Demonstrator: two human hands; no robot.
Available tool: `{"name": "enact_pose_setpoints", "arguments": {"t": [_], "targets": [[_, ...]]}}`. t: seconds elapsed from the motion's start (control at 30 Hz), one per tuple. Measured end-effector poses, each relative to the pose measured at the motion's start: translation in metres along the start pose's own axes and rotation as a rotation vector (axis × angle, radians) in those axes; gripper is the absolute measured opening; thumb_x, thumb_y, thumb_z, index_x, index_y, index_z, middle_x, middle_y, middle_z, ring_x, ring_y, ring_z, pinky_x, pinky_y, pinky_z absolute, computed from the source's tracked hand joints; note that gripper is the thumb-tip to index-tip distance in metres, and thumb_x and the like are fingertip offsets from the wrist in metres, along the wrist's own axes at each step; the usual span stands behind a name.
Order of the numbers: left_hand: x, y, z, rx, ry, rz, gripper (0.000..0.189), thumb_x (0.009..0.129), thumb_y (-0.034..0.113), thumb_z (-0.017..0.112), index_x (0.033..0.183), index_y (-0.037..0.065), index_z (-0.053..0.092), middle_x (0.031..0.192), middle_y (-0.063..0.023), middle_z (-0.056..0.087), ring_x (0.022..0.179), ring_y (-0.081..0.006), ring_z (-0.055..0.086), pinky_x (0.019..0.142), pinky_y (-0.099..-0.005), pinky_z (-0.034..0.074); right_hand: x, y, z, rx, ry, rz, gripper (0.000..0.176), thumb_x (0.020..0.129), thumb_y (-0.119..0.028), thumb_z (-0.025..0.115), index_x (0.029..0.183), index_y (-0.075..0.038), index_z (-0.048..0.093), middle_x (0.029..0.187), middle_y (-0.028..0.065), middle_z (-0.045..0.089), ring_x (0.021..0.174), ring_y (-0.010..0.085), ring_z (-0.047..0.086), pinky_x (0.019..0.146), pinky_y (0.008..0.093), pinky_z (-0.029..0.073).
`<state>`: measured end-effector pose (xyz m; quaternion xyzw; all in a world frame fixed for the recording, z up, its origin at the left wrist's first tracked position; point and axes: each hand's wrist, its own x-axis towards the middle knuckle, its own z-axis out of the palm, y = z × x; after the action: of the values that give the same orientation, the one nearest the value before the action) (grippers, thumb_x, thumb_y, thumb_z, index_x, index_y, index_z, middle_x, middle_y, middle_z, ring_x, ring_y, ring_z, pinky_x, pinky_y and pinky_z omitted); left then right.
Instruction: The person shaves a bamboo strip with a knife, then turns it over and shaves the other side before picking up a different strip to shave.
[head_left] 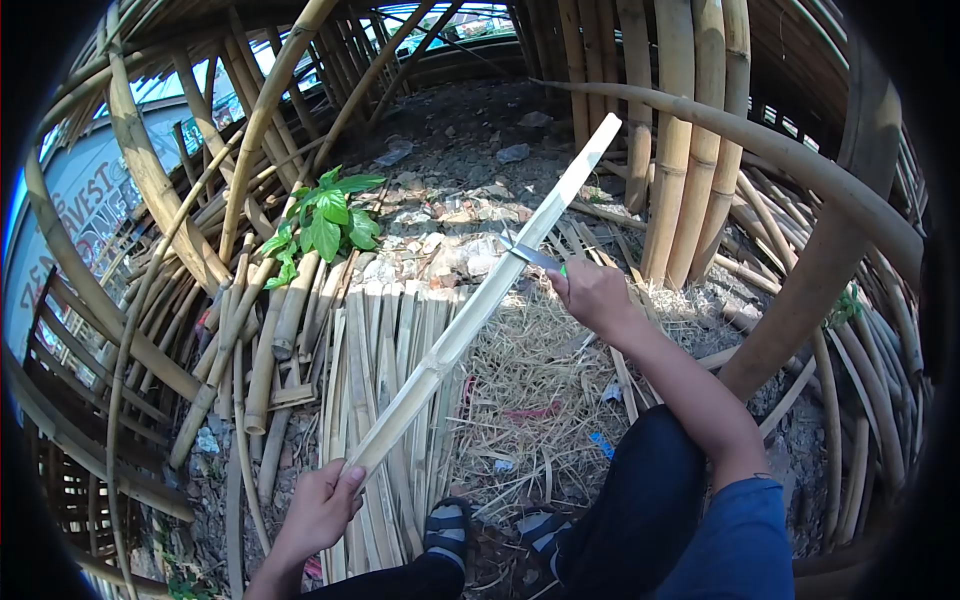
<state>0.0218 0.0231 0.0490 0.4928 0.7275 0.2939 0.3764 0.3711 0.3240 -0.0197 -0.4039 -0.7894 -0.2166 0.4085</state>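
Note:
A long split bamboo strip (432, 362) runs slantwise from the lower left up to the upper right, its pale inner face turned toward me. My left hand (318, 508) is closed around its lower end. My right hand (597, 300) grips a knife (535, 257) by its handle, mostly hidden in the fist with a bit of green showing. The blade lies across the strip in its upper half, touching it. A thin curl or shaving seems to stand at the blade, too small to make out well.
Several split bamboo strips (385, 330) lie side by side below the held strip. Shavings (530, 370) cover the ground before my feet. Upright bamboo poles (690, 150) stand at right, and a curved pole (760, 150) arches near my right arm. A leafy plant (325, 220) grows at left.

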Motion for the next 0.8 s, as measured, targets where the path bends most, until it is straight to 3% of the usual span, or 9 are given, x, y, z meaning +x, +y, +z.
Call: {"name": "enact_pose_setpoints", "arguments": {"t": [0.1,0.13,0.27,0.37,0.43,0.47,0.8], "targets": [[0.004,-0.006,0.004,0.058,-0.032,-0.020,0.037,0.104,0.024,0.053,0.077,-0.001,0.054,0.054,-0.0003,0.047,0.049,-0.0069,0.047,0.045,-0.0280,0.037,-0.017,-0.003,0.004,-0.008,-0.091,0.003,0.045,0.101,-0.042,0.051,0.073,-0.008,0.057,0.055,0.0106,0.058,0.046,0.0284,0.060,0.041,0.0422,0.046],[0.005,-0.002,0.006,0.061,-0.028,-0.038,0.036,0.104,0.024,0.053,0.077,0.000,0.054,0.055,0.0002,0.047,0.049,-0.0068,0.046,0.046,-0.0279,0.037,-0.015,-0.009,-0.003,0.089,-0.182,0.086,0.047,0.102,-0.041,0.049,0.072,-0.007,0.057,0.055,0.0128,0.059,0.047,0.0311,0.061,0.044,0.0446,0.047],[0.013,-0.002,0.010,-0.048,-0.027,-0.054,0.034,0.105,0.022,0.052,0.078,0.001,0.052,0.057,0.0018,0.044,0.049,-0.0065,0.042,0.046,-0.0275,0.035,-0.021,-0.046,0.009,0.306,-0.217,0.165,0.046,0.102,-0.041,0.049,0.074,-0.006,0.058,0.055,0.0147,0.060,0.048,0.0343,0.061,0.045,0.0455,0.049],[0.017,-0.003,0.011,-0.090,-0.025,-0.058,0.034,0.105,0.021,0.052,0.077,0.001,0.051,0.059,0.0025,0.042,0.049,-0.0062,0.041,0.045,-0.0270,0.034,-0.017,-0.079,0.002,0.410,-0.279,0.025,0.046,0.102,-0.041,0.048,0.076,-0.004,0.057,0.056,0.0154,0.060,0.049,0.0361,0.061,0.045,0.0468,0.049],[0.014,0.001,0.011,-0.078,-0.029,-0.057,0.035,0.105,0.022,0.052,0.077,0.002,0.051,0.058,0.0023,0.042,0.049,-0.0061,0.041,0.045,-0.0269,0.034,-0.012,-0.086,-0.002,0.403,-0.243,-0.122,0.047,0.102,-0.043,0.048,0.076,-0.004,0.057,0.057,0.0150,0.061,0.048,0.0343,0.062,0.044,0.0453,0.049],[0.012,0.002,0.010,-0.078,-0.029,-0.054,0.035,0.105,0.022,0.052,0.076,0.002,0.050,0.058,0.0022,0.042,0.049,-0.0061,0.041,0.045,-0.0268,0.034,-0.008,-0.079,0.003,0.349,-0.130,-0.208,0.049,0.101,-0.045,0.049,0.076,-0.004,0.056,0.055,0.0128,0.060,0.045,0.0313,0.061,0.041,0.0437,0.048],[0.008,-0.008,0.005,-0.044,-0.003,-0.012,0.038,0.105,0.023,0.052,0.074,0.001,0.049,0.055,0.0014,0.043,0.048,-0.0059,0.041,0.044,-0.0277,0.032,-0.003,-0.043,0.024,0.189,-0.086,-0.270,0.046,0.098,-0.047,0.055,0.075,-0.007,0.056,0.054,0.0084,0.058,0.041,0.0246,0.058,0.036,0.0385,0.044]]}}
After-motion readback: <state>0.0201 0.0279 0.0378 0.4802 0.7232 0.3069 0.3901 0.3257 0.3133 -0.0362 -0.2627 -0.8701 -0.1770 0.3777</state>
